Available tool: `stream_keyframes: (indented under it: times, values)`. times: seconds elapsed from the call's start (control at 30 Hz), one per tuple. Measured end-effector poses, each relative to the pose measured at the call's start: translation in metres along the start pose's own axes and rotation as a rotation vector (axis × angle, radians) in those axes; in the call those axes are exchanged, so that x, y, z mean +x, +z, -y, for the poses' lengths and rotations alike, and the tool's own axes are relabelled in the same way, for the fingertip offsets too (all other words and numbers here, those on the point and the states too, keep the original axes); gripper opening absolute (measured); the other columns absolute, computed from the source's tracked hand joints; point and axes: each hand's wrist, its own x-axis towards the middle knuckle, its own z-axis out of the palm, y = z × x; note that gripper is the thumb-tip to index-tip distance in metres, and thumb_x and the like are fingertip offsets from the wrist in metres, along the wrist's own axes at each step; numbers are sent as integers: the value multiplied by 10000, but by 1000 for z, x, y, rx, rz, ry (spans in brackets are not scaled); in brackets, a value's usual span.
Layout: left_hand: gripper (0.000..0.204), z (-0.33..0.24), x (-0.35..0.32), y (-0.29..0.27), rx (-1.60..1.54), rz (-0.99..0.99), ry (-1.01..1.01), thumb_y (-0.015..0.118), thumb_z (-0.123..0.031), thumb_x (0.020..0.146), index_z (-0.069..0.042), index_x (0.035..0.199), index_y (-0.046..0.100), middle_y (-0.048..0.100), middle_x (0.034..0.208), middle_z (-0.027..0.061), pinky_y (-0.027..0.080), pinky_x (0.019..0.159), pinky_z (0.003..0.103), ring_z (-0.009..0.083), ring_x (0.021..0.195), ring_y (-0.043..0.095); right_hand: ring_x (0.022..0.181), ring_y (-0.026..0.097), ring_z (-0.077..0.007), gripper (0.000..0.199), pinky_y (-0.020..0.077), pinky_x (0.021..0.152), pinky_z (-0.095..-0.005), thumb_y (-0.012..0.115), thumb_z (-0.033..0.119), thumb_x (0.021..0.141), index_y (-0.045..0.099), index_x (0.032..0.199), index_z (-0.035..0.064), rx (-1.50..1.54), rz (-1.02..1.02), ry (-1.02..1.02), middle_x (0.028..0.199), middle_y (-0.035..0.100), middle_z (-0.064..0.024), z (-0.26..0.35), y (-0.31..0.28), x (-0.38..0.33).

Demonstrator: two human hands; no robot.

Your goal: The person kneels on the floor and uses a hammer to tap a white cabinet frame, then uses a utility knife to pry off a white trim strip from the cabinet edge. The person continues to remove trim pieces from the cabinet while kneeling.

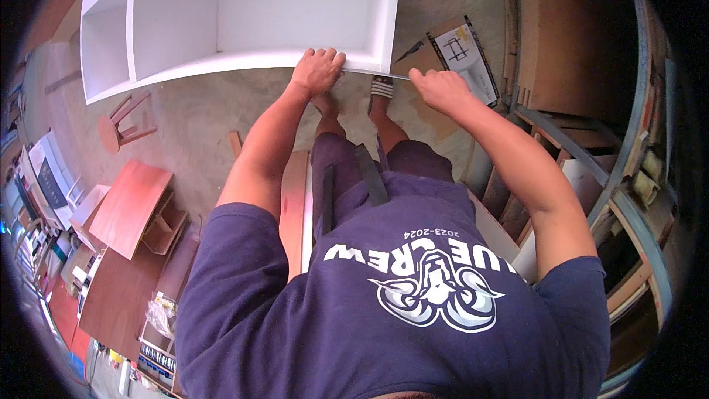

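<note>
White cabinet (258, 18): ahead of the person's feet, its compartments facing the camera; an upright panel (131, 29) divides it toward its left end.
Left hand (319, 70): half curled, fingers bent over the cabinet's near edge, short of the right corner; whether it grips firmly or only presses, I cannot tell.
Right hand (441, 91): closed in a fist just beyond the cabinet's near right corner, thumb toward the cabinet, gripping one end of a thin tool.
Thin tool (399, 76): lies along the near edge at that corner, between both hands; its exact kind is too small to tell.
Striped slipper (382, 87): on the floor, just below the near right corner.
Printed carton (465, 59): on the floor, off the cabinet's right edge.
Wooden stool (111, 134): below the cabinet's near left corner.
</note>
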Motion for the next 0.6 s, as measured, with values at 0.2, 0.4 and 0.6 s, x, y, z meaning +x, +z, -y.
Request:
stream_keyframes:
  times: [0.2, 0.4, 0.6]
  values:
    - [208, -12, 13, 13, 48, 0, -32, 567, -280, 894, -138, 1047, 558, 612, 970, 76, 465, 768, 439, 284, 917, 632, 797, 696, -399, 137, 550, 650, -516, 467, 119, 923, 474, 1043, 53, -23, 27, 44, 857, 673, -214, -4, 2, -8]
    - [103, -10, 12, 22, 66, -130, -16, 551, -237, 863, -154, 923, 562, 598, 886, 52, 478, 719, 424, 262, 825, 638, 815, 701, -393, 155, 557, 661, -512, 477, 105, 920, 459, 1066, 56, 0, 86, 77, 857, 674, -208, -4, 7, -8]
    - [83, -11, 12, 25, 87, -168, -7, 566, -239, 847, -172, 896, 566, 584, 850, 29, 478, 694, 395, 234, 787, 631, 849, 711, -391, 151, 567, 667, -496, 465, 124, 943, 455, 1078, 58, 16, 139, 39, 888, 696, -208, -14, 11, -2]
